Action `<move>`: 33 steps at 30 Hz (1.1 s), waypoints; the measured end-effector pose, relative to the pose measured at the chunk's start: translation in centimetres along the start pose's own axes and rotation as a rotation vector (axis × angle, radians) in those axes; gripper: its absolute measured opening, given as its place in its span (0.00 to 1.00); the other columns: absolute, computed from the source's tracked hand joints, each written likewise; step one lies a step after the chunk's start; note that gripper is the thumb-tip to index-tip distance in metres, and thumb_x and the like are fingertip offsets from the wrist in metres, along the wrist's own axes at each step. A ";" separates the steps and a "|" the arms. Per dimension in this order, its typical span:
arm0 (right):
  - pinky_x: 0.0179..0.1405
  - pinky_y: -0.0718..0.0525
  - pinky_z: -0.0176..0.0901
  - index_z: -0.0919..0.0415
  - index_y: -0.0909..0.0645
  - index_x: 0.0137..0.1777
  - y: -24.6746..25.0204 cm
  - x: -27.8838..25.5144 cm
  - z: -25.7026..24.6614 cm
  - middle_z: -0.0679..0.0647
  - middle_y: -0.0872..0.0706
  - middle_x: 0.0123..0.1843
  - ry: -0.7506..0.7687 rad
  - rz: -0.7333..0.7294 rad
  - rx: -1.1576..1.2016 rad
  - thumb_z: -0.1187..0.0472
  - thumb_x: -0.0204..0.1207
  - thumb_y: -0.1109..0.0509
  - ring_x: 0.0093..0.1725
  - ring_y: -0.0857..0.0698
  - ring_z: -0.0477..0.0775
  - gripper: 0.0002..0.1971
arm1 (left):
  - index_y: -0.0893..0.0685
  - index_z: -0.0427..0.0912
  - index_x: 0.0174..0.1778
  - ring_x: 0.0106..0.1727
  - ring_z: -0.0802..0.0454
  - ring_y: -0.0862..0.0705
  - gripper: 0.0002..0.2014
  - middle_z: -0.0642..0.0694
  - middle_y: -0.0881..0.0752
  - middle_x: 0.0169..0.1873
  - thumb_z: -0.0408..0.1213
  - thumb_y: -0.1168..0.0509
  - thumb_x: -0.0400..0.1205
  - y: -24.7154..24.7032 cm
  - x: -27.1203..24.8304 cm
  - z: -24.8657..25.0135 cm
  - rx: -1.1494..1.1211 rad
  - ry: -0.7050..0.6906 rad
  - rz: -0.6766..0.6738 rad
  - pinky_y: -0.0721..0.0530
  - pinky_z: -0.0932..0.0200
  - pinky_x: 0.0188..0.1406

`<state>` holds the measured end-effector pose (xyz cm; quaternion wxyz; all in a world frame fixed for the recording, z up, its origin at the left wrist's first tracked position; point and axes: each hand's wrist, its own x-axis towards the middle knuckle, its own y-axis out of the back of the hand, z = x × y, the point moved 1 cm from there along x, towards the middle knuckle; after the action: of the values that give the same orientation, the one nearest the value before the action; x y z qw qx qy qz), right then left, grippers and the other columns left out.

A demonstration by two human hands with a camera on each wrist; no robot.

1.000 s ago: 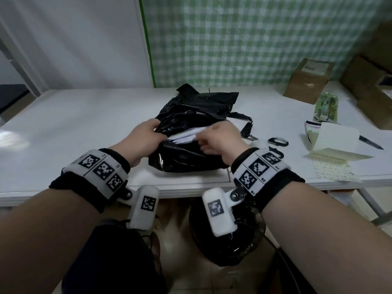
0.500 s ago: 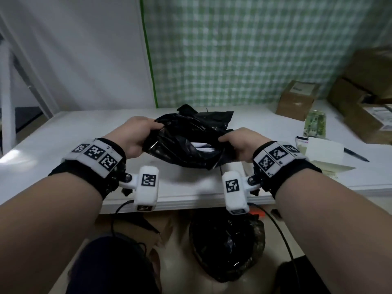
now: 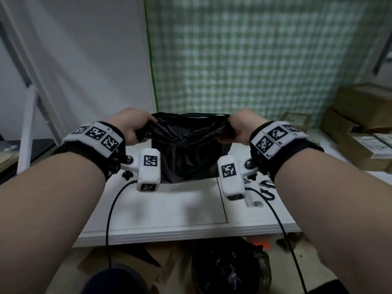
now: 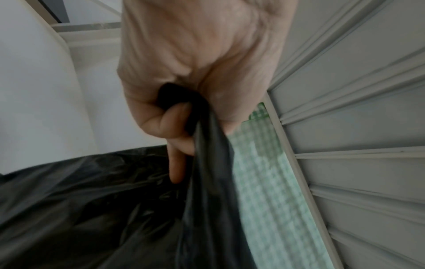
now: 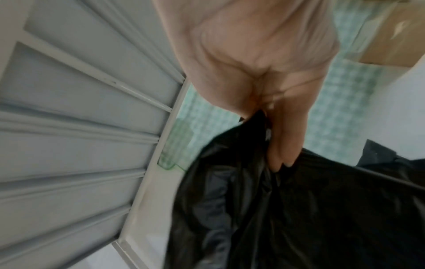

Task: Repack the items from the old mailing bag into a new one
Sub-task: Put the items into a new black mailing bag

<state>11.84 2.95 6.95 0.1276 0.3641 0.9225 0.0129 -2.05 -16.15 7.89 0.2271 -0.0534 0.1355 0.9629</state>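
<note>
A black plastic mailing bag (image 3: 186, 153) hangs above the white table (image 3: 169, 211), held up by its top edge. My left hand (image 3: 131, 126) grips the bag's left corner, with the plastic bunched in its curled fingers (image 4: 170, 116). At the right corner my right hand (image 3: 241, 126) does the same, its fingers (image 5: 285, 145) curled round the black film (image 5: 299, 209). Between the two hands the top edge is stretched. What is inside the bag (image 4: 80, 209) is hidden.
Cardboard boxes (image 3: 364, 128) are stacked at the table's right end, a smaller one (image 3: 297, 120) behind my right wrist. Small black items (image 3: 267, 192) lie on the table at the right. A bin with a black liner (image 3: 229, 270) stands under the table edge.
Both hands have lifted the black bag off the table and pulled its top edge apart. The white item seen in the opening earlier no longer shows.
</note>
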 end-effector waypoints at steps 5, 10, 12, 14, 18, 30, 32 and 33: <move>0.53 0.12 0.55 0.60 0.21 0.50 -1.2 0.6 -1.4 0.60 0.15 0.55 0.124 -0.022 0.194 0.58 0.82 0.38 0.51 0.13 0.58 0.07 | 0.23 0.42 0.39 0.17 0.57 0.17 0.11 0.49 0.16 0.18 0.28 0.46 0.84 -0.3 1.0 0.9 -0.275 -0.068 -0.095 0.17 0.66 0.20; 0.51 0.13 0.57 0.67 0.19 0.54 -2.0 1.5 1.9 0.67 0.14 0.53 0.085 -0.038 0.107 0.69 0.78 0.34 0.44 0.13 0.63 0.07 | 0.24 0.45 0.37 0.18 0.57 0.18 0.15 0.45 0.18 0.27 0.22 0.48 0.82 -0.8 1.9 -2.8 -0.270 -0.117 -0.098 0.16 0.64 0.20; 0.64 0.18 0.56 0.70 0.19 0.61 -1.9 1.8 4.9 0.69 0.17 0.63 0.066 0.001 -0.314 0.68 0.78 0.35 0.59 0.16 0.67 0.13 | 0.24 0.44 0.36 0.20 0.55 0.18 0.15 0.44 0.19 0.26 0.22 0.47 0.82 -1.2 2.0 -6.1 -0.153 -0.014 -0.144 0.16 0.63 0.22; 0.68 0.23 0.49 0.71 0.23 0.68 -1.7 1.8 7.7 0.67 0.20 0.69 0.051 0.037 -0.692 0.65 0.79 0.36 0.69 0.22 0.65 0.19 | 0.24 0.43 0.36 0.27 0.52 0.20 0.13 0.44 0.21 0.29 0.23 0.45 0.82 -1.5 1.8 -9.4 0.023 0.104 -0.176 0.21 0.64 0.23; 0.65 0.22 0.46 0.69 0.20 0.66 -1.6 1.1 11.5 0.64 0.18 0.67 0.000 -0.003 -0.917 0.64 0.78 0.35 0.67 0.20 0.62 0.17 | 0.22 0.42 0.41 0.32 0.52 0.24 0.09 0.42 0.20 0.35 0.25 0.42 0.82 -1.3 1.3 -13.8 0.186 0.237 -0.256 0.35 0.72 0.10; 0.65 0.21 0.47 0.61 0.15 0.50 1.5 -2.8 16.8 0.63 0.16 0.63 -0.074 -0.023 -0.935 0.59 0.75 0.29 0.65 0.19 0.62 0.07 | 0.20 0.43 0.43 0.11 0.59 0.28 0.12 0.40 0.20 0.26 0.19 0.34 0.76 -1.0 -3.0 -18.2 0.370 0.202 -0.254 0.27 0.71 0.11; 0.57 0.21 0.45 0.52 0.25 0.32 2.0 -3.8 17.6 0.58 0.16 0.46 -0.058 0.005 -0.887 0.59 0.72 0.26 0.53 0.19 0.58 0.11 | 0.21 0.44 0.46 0.10 0.59 0.29 0.14 0.40 0.22 0.25 0.19 0.34 0.76 -1.1 -3.8 -18.8 0.388 0.195 -0.271 0.28 0.71 0.11; 0.52 0.22 0.44 0.52 0.28 0.29 2.2 -4.1 18.0 0.54 0.18 0.39 -0.051 0.028 -0.846 0.58 0.70 0.23 0.49 0.22 0.55 0.15 | 0.22 0.44 0.48 0.10 0.58 0.29 0.15 0.40 0.23 0.25 0.19 0.34 0.76 -1.0 -4.2 -19.0 0.394 0.192 -0.279 0.29 0.71 0.11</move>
<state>20.59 0.58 -9.31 0.2882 0.2926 0.8274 0.3831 2.97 -22.46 -9.89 0.3499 -0.1173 0.3328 0.8678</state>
